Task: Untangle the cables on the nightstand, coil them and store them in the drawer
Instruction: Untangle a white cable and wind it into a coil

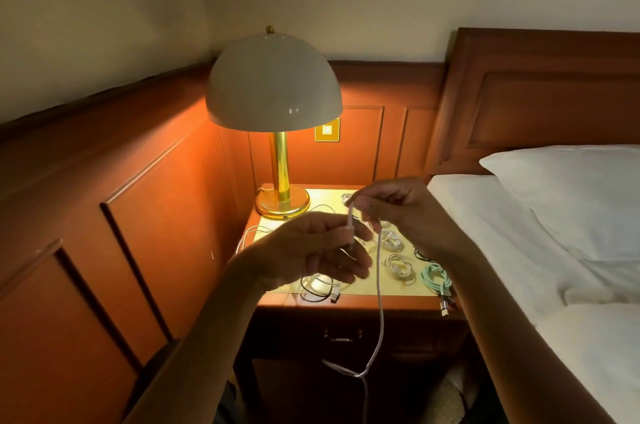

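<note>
**Cable upright between both hands**

Left hand (311,252) raised over nightstand (408,301), fingers curled, pinching lower end of cable (382,319). Held part short and nearly upright, going up to right hand (401,212), just beside and a little higher, pinching it too. From there long tail hanging straight down, past closed drawer (341,337). Probably next: lifting tail into loops from right side. Further right, coils (398,266) lying on top.

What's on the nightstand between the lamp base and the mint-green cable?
Head view: coiled white cables lie between the lamp base and the mint-green cable; the left hand and right hand, holding a pale cable, hide part of that stretch.
</note>
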`<state>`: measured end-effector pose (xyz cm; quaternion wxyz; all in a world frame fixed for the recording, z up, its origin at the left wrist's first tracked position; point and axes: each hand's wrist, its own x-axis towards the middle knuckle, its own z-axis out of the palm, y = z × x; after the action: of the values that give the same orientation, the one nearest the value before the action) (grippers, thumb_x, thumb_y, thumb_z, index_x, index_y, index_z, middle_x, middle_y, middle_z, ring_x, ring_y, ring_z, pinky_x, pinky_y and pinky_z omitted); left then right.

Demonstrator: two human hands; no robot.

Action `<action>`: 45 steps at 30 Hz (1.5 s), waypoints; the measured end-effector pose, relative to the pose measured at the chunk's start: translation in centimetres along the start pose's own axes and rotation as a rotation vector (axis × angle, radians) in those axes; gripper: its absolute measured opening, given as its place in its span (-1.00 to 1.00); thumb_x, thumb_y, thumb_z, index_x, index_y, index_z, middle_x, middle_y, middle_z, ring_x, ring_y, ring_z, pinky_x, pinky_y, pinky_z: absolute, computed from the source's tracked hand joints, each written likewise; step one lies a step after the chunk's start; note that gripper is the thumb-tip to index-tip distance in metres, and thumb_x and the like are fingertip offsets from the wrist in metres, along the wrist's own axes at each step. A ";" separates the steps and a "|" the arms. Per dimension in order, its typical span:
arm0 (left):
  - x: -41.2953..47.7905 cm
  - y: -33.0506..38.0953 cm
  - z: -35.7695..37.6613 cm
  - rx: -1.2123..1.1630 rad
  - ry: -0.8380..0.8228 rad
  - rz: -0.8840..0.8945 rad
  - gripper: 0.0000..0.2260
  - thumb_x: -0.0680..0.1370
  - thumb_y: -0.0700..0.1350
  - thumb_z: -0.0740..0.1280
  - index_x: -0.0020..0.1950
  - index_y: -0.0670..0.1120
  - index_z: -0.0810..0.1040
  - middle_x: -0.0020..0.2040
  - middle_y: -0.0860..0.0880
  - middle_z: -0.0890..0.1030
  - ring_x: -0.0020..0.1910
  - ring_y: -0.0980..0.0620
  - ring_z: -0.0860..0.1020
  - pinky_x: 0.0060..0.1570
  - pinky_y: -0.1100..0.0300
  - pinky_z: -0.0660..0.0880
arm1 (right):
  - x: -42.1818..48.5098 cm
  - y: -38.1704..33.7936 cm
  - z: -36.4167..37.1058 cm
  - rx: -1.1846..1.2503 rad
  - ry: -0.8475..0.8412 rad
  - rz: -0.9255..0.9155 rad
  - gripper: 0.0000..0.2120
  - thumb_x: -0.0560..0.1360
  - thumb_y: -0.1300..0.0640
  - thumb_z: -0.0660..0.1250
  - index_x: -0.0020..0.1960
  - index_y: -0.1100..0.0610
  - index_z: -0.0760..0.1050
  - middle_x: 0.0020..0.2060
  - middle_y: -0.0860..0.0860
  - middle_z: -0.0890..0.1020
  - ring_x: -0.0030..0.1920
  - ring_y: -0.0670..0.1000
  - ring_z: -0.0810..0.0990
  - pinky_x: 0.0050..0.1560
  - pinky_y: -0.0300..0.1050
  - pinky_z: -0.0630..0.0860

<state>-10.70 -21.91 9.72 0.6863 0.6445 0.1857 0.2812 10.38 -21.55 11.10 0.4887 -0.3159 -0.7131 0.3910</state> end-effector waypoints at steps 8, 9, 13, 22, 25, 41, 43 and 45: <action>2.7 -0.7 -0.3 -0.319 0.315 0.229 -0.75 0.63 -0.21 0.19 0.25 -0.20 0.55 0.22 -0.15 0.65 0.26 -0.09 0.60 0.15 0.15 0.57 | -2.3 4.1 3.5 0.171 0.181 0.254 -0.82 0.61 0.18 0.30 -0.11 0.20 0.62 -0.40 0.03 0.49 -0.45 0.01 0.35 -0.45 -0.16 0.27; 3.2 -0.8 -1.0 -0.330 0.415 0.256 -0.76 0.66 -0.22 0.17 0.27 -0.22 0.53 0.21 -0.15 0.65 0.26 -0.08 0.60 0.15 0.16 0.57 | -3.1 4.6 4.0 0.138 0.151 0.293 -0.80 0.61 0.13 0.30 -0.06 0.19 0.65 -0.40 0.03 0.45 -0.47 0.00 0.31 -0.48 -0.16 0.23; 3.6 -2.8 -4.1 0.584 0.704 0.365 -0.76 0.71 -0.19 0.14 0.28 -0.23 0.52 0.08 -0.08 0.68 0.08 0.09 0.66 0.09 0.20 0.60 | -4.4 3.5 4.5 -0.243 0.030 0.310 -0.84 0.59 0.05 0.35 0.03 0.04 0.70 -0.47 -0.12 0.48 -0.51 -0.12 0.36 -0.47 -0.22 0.30; 1.4 -3.6 -2.5 -0.049 -0.015 0.008 -0.77 0.64 -0.17 0.08 -0.19 -0.14 0.40 -0.38 0.01 0.30 -0.44 0.10 0.28 -0.45 0.28 0.28 | -1.2 -0.8 0.6 -0.326 0.149 0.141 -0.89 0.49 0.14 0.48 -0.02 0.14 0.73 -0.21 -0.05 0.73 -0.33 -0.19 0.63 -0.33 -0.44 0.44; 1.1 -3.4 -2.6 -0.390 -0.220 0.031 -0.72 0.63 -0.21 -0.02 -0.17 -0.15 0.41 -0.39 0.01 0.36 -0.44 0.11 0.33 -0.41 0.27 0.31 | -1.5 0.5 2.4 -0.158 0.196 0.168 -0.81 0.50 0.13 0.45 0.03 0.21 0.71 -0.30 -0.01 0.68 -0.50 -0.19 0.48 -0.44 -0.43 0.34; 4.1 -4.5 -2.8 0.229 0.824 0.525 -0.83 0.69 -0.20 0.18 0.05 -0.21 0.55 0.02 -0.14 0.69 0.05 -0.01 0.68 0.06 0.05 0.64 | -4.9 2.7 5.9 -0.587 0.044 0.223 -0.80 0.60 0.00 0.33 0.14 -0.02 0.68 -0.39 -0.19 0.63 -0.42 -0.18 0.52 -0.31 -0.39 0.35; 3.3 -4.9 -4.0 0.913 0.670 0.558 -0.83 0.69 -0.20 0.18 0.01 -0.19 0.54 -0.07 -0.04 0.66 -0.08 0.11 0.67 -0.07 0.07 0.66 | -4.9 1.1 4.8 -0.747 0.073 0.151 -0.83 0.58 -0.02 0.36 0.09 -0.04 0.70 -0.34 -0.19 0.63 -0.27 -0.25 0.57 -0.23 -0.46 0.37; 2.0 -4.9 -4.1 0.988 0.405 0.450 -0.80 0.70 -0.20 0.17 -0.08 -0.11 0.51 -0.22 0.01 0.58 -0.27 0.09 0.61 -0.24 0.01 0.62 | -4.3 -0.8 2.9 -0.818 0.173 0.092 -0.88 0.53 -0.03 0.43 0.00 -0.06 0.72 -0.38 -0.30 0.55 -0.19 -0.35 0.55 -0.23 -0.52 0.35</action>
<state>-10.94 -17.53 4.70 0.1781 0.8455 0.2808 0.4178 8.99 -26.21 9.25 0.3633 -0.5469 -0.7511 0.0690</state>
